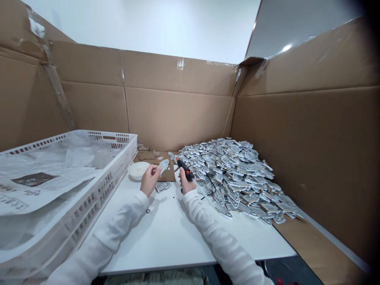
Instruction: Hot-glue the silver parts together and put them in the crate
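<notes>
Between the thumb and fingers of my left hand (149, 181) is a flat grey-white cutout piece (163, 166), held tilted above the table. My right hand (186, 183) is wrapped round a black glue gun (185, 171) with an orange tip, which points toward the piece without visibly touching it. Just below my left hand, another grey-and-white cutout (163, 187) lies on the white table (166, 237). A round white dish (138, 170) stands left of my left hand. To the right, a large heap of similar cutouts (231, 178) reaches close to my right hand.
A white plastic crate (118, 174) holding clear plastic and a printed sheet (32, 186) fills the left side. Tall cardboard walls (178, 114) enclose the table. A brown cardboard piece (169, 174) lies beneath the hands' work area, and a small ring (147, 211) sits nearer me.
</notes>
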Available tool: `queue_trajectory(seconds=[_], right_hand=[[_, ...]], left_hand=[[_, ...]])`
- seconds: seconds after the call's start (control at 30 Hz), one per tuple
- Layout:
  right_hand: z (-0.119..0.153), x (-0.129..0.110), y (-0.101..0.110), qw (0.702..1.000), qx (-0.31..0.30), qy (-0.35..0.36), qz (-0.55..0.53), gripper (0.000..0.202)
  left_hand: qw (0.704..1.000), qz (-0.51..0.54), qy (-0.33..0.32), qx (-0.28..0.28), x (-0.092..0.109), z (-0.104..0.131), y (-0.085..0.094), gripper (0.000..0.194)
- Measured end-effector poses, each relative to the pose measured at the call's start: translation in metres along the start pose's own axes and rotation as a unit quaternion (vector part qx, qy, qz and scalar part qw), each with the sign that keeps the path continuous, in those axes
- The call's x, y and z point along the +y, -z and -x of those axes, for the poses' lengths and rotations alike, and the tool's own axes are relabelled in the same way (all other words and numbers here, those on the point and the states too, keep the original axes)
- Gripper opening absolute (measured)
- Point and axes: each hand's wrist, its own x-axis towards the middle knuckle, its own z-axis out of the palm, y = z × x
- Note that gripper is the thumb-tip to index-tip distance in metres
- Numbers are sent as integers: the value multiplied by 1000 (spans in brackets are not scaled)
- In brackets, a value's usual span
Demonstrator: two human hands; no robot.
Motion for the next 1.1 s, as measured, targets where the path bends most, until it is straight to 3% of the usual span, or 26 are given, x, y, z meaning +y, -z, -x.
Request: queue_trajectory(seconds=[0.13,0.47,0.7,1.1], right_hand=[[5,-2,0,1000,-8,-7,-12,46],[18,-21,5,993,-97,72,1,32],[17,-19,6,977,-132,153,66,34],[13,-8,2,981,-137,118,66,36]], left_hand=[[999,37,21,6,3,3,-2,15],[966,225,119,-37,7,2,-4,33],[961,229,150,-46,3,1,-5,40],[963,224,142,-54,5,5,-8,33]])
